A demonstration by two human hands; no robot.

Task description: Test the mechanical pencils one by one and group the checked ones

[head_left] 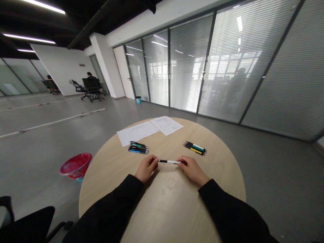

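Note:
A white and black pen (170, 161) lies level between my two hands, just above or on the round wooden table (162, 202); which of the two I cannot tell. My left hand (148, 167) pinches its dark end. At the white end, the fingers of my right hand (192, 168) are closed on it. Beyond my left hand lies a group of several pens (138, 147) with black, green and blue barrels. Past my right hand is another row of several pens (194, 147), with green, white and yellow among their colours.
Two printed paper sheets (138, 132) lie at the table's far edge. A red basket (76, 165) stands on the floor to the left, near a black chair (27, 222). Farther back are office chairs (91, 88), seated people and a blue bin (138, 100) by the glass partition.

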